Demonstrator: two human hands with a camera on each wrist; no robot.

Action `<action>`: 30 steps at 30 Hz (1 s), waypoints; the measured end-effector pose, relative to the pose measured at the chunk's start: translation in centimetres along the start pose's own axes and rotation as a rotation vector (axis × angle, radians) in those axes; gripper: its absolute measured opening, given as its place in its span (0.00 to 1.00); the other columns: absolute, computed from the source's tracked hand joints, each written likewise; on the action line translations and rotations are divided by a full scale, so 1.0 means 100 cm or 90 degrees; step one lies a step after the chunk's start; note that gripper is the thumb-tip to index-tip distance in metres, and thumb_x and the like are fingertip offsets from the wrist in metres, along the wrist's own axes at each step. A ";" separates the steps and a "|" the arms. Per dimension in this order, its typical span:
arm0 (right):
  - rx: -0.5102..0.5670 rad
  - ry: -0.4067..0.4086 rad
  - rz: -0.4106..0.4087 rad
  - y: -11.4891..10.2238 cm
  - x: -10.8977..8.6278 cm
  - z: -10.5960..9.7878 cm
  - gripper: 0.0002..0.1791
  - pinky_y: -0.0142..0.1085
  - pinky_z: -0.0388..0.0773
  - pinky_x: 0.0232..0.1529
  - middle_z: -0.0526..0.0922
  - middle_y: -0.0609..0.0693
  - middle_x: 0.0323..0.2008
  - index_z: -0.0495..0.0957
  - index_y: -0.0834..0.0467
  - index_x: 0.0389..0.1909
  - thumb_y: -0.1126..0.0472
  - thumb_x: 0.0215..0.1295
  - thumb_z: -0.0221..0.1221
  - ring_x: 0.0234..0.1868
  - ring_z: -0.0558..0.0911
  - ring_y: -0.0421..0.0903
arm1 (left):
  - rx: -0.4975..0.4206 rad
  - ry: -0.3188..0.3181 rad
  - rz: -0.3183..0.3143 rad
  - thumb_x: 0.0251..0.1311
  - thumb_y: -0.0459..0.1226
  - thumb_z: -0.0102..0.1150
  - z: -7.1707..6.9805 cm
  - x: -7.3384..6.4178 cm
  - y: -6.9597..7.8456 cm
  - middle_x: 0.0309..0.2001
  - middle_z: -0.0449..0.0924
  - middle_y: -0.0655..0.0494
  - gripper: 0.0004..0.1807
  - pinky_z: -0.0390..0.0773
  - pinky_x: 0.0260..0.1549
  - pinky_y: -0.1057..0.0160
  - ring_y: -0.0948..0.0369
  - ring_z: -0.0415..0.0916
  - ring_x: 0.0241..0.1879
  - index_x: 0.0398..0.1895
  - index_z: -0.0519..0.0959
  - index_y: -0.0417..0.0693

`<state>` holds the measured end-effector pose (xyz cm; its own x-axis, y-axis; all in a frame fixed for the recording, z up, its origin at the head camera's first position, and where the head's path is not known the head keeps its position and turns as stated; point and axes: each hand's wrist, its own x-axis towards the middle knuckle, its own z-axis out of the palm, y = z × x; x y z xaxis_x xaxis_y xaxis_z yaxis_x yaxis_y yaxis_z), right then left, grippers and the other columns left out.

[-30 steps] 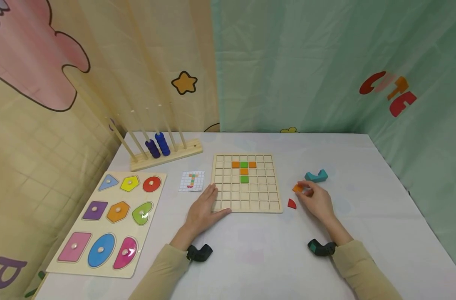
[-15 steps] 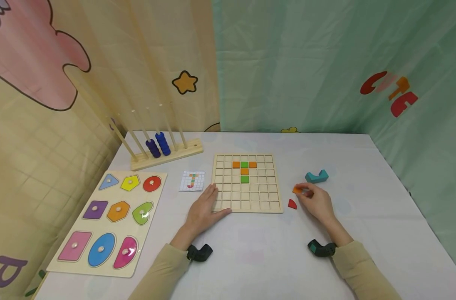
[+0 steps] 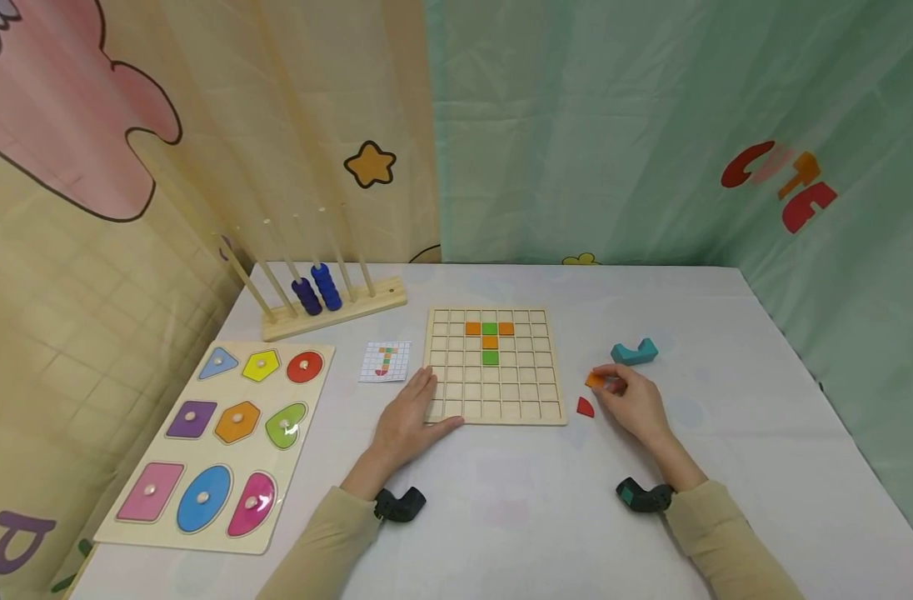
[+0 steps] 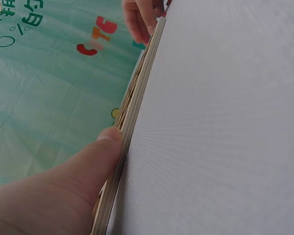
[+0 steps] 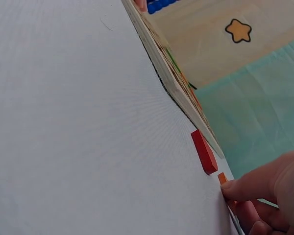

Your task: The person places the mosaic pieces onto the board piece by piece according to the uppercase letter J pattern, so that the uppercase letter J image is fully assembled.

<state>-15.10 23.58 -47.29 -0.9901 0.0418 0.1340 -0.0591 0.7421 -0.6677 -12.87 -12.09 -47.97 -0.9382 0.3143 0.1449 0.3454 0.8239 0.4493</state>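
Note:
A wooden grid board (image 3: 522, 390) lies mid-table, with orange and green square tiles in several of its cells. My left hand (image 3: 404, 423) rests at its near left corner, fingers straight along the left edge and thumb on the front edge. Right of the board, my right hand (image 3: 636, 404) pinches an orange block (image 3: 595, 380) between thumb and fingers, low over the table. Just in front of that block lies a red quarter-round block (image 3: 585, 407); the right wrist view shows the red block's side (image 5: 204, 152) beside the orange block (image 5: 222, 178).
A pattern card (image 3: 385, 362) lies left of the board. Behind my right hand is a teal notched block (image 3: 634, 352). A shape puzzle board (image 3: 299, 433) covers the left side, and a peg stand (image 3: 385, 293) with blue beads stands at the back left. Curtains border the table.
My right hand, pinching the orange block, has shifted very slightly toward the near side and left. My left hand stays in place on the board.

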 end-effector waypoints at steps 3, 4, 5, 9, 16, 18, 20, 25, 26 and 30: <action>0.004 -0.006 0.004 0.000 0.000 0.001 0.16 0.30 0.70 0.25 0.80 0.56 0.35 0.77 0.63 0.48 0.67 0.57 0.62 0.31 0.73 0.48 | 0.000 0.004 0.003 0.55 0.63 0.54 0.000 0.000 0.000 0.70 0.54 0.42 0.49 0.54 0.66 0.56 0.53 0.48 0.71 0.66 0.61 0.31; 0.004 -0.008 0.003 0.001 0.001 0.001 0.17 0.31 0.70 0.27 0.79 0.56 0.35 0.77 0.63 0.48 0.67 0.57 0.62 0.31 0.72 0.48 | 0.001 0.005 0.003 0.55 0.62 0.55 0.000 0.000 0.000 0.70 0.54 0.41 0.49 0.55 0.66 0.56 0.53 0.48 0.70 0.66 0.61 0.31; 0.002 -0.008 0.000 0.001 0.001 0.001 0.17 0.32 0.70 0.29 0.79 0.56 0.36 0.77 0.63 0.48 0.67 0.57 0.62 0.32 0.72 0.48 | 0.001 0.005 0.004 0.55 0.62 0.55 0.000 0.000 0.000 0.70 0.54 0.42 0.49 0.54 0.66 0.56 0.53 0.48 0.70 0.66 0.61 0.31; -0.009 -0.007 -0.030 0.002 0.001 0.002 0.16 0.40 0.71 0.36 0.79 0.59 0.41 0.78 0.64 0.47 0.68 0.56 0.62 0.38 0.72 0.51 | 0.002 0.006 0.003 0.55 0.62 0.55 0.001 0.000 0.000 0.70 0.54 0.42 0.49 0.55 0.66 0.56 0.53 0.48 0.70 0.66 0.61 0.31; 0.002 -0.004 -0.066 0.001 0.000 0.003 0.13 0.40 0.71 0.36 0.76 0.58 0.41 0.79 0.64 0.43 0.72 0.54 0.62 0.37 0.72 0.51 | -0.002 0.009 0.006 0.56 0.61 0.55 0.001 0.000 -0.001 0.70 0.54 0.41 0.49 0.54 0.66 0.56 0.53 0.49 0.70 0.66 0.61 0.31; 0.006 -0.004 -0.065 0.000 0.000 0.004 0.13 0.40 0.72 0.36 0.76 0.58 0.41 0.79 0.64 0.43 0.73 0.54 0.62 0.36 0.73 0.51 | -0.001 0.011 0.008 0.55 0.61 0.56 0.001 0.000 -0.001 0.70 0.55 0.41 0.48 0.54 0.66 0.56 0.53 0.49 0.70 0.66 0.61 0.31; 0.007 -0.005 -0.065 -0.001 0.000 0.004 0.14 0.41 0.74 0.37 0.76 0.58 0.41 0.78 0.64 0.43 0.73 0.54 0.62 0.37 0.74 0.52 | -0.003 0.015 0.010 0.55 0.61 0.56 0.001 0.000 0.000 0.69 0.55 0.41 0.48 0.55 0.66 0.56 0.53 0.49 0.70 0.66 0.61 0.30; 0.026 -0.020 -0.057 -0.004 0.001 0.004 0.16 0.43 0.76 0.39 0.78 0.58 0.39 0.75 0.64 0.47 0.71 0.56 0.62 0.39 0.77 0.52 | -0.004 0.017 0.012 0.56 0.60 0.56 0.001 0.000 0.000 0.69 0.55 0.41 0.48 0.55 0.66 0.56 0.52 0.49 0.70 0.66 0.61 0.31; 0.032 -0.023 -0.053 -0.006 0.001 0.003 0.16 0.43 0.77 0.39 0.79 0.58 0.39 0.75 0.63 0.47 0.69 0.57 0.62 0.39 0.77 0.52 | -0.004 0.016 0.011 0.56 0.60 0.56 0.001 0.000 0.000 0.69 0.55 0.41 0.48 0.55 0.66 0.56 0.52 0.49 0.70 0.66 0.61 0.31; 0.071 -0.052 -0.039 -0.015 0.004 0.001 0.14 0.38 0.78 0.38 0.81 0.56 0.40 0.77 0.61 0.46 0.65 0.60 0.62 0.38 0.79 0.50 | -0.003 0.014 0.008 0.55 0.61 0.56 0.001 0.000 0.000 0.70 0.55 0.41 0.48 0.55 0.66 0.56 0.52 0.49 0.70 0.66 0.61 0.31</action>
<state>-15.37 22.41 -46.27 -0.9910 -0.0590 0.1201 -0.1288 0.6629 -0.7375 -12.88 -12.04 -48.03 -0.9342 0.3135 0.1704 0.3569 0.8176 0.4519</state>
